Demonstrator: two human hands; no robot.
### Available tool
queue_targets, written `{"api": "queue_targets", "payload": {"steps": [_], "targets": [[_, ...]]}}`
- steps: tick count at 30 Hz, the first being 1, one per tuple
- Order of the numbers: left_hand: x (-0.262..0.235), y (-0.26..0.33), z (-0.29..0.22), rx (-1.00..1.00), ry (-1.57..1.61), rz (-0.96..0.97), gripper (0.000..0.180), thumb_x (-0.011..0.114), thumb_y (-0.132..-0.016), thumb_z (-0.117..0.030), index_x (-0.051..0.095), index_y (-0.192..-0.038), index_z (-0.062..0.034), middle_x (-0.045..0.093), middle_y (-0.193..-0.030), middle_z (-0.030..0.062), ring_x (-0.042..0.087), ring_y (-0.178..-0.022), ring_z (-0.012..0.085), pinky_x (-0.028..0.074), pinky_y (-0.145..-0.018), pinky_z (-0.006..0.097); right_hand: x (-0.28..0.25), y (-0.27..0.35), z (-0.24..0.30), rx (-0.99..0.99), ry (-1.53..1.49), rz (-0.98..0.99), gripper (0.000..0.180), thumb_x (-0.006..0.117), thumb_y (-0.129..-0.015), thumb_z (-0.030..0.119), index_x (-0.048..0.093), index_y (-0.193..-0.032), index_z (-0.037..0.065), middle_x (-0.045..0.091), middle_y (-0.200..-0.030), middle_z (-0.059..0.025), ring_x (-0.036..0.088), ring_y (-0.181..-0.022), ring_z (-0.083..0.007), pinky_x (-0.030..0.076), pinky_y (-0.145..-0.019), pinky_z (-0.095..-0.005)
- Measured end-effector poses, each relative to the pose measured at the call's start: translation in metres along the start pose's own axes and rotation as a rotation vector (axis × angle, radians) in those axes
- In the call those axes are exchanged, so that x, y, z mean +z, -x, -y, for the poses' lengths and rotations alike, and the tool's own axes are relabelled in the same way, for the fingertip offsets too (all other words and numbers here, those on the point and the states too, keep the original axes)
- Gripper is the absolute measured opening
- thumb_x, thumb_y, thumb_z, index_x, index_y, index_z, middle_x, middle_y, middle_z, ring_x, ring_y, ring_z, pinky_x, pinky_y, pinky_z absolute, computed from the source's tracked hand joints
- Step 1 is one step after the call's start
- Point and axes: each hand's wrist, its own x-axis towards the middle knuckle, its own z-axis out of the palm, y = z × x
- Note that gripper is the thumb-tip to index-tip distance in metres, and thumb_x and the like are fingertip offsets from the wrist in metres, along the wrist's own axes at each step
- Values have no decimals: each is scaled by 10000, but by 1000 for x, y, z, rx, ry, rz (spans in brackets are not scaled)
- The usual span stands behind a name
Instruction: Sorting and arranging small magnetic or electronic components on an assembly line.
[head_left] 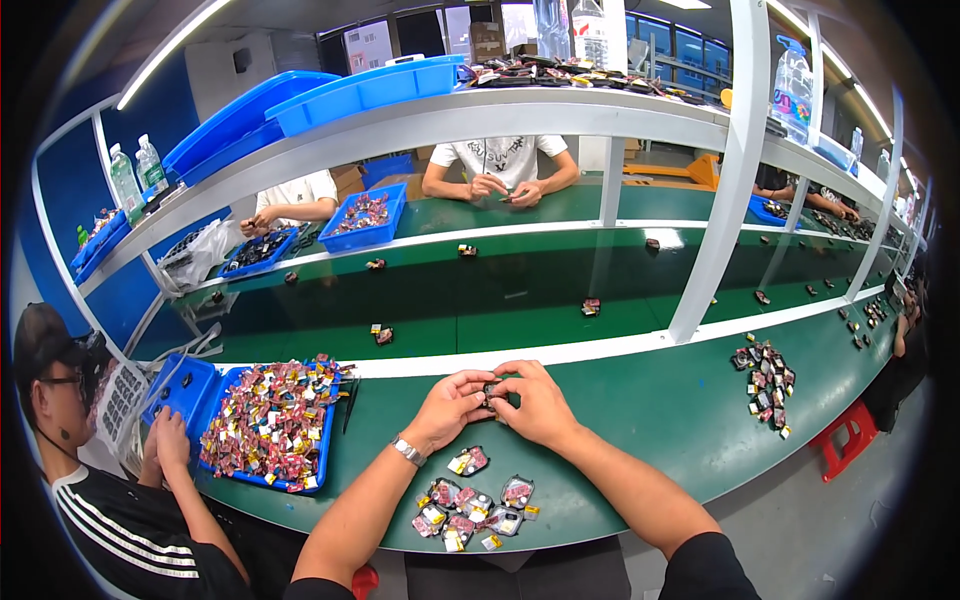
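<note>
Over the green bench top, my left hand (447, 408) and my right hand (541, 402) meet, fingers closed around a small dark housing (490, 391). My fingers cover most of it, so its details are hidden. Just below my hands, between my forearms, lies a loose cluster of small black housings (472, 512) fitted with red circuit boards and white-and-yellow parts. One such housing (468, 461) lies slightly apart, closer to my hands. Left of my left arm stands a blue tray (325, 452) heaped with red circuit boards (268, 420) with white and yellow pieces.
Beyond a white rail, a dark green conveyor belt (540, 290) carries scattered small units. Another pile of units (766, 384) lies to the right. A white upright post (722, 190) supports the overhead shelf (420, 115). A co-worker (120, 480) sits close at left; others work across the belt.
</note>
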Motion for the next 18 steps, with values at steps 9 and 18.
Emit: {"api": "queue_targets", "payload": {"steps": [9, 18], "targets": [[-1, 0, -1, 2, 110, 76, 266, 540, -963, -38, 500, -1226, -28, 607, -1185, 106, 616, -1084, 184, 543, -928, 333, 3, 1, 0, -28, -26, -39, 116, 692, -763, 77, 724, -873, 59, 620, -1136, -73, 552, -1091, -273, 470, -941, -379], [-5, -4, 5, 17, 111, 48, 238, 555, -962, -56, 515, -1196, -39, 624, -1162, 97, 617, -1082, 186, 542, -925, 340, 7, 3, 3, -70, 1, -88, 193, 671, -741, 4, 730, -919, 51, 619, -1131, -80, 551, -1094, -281, 485, -928, -370]]}}
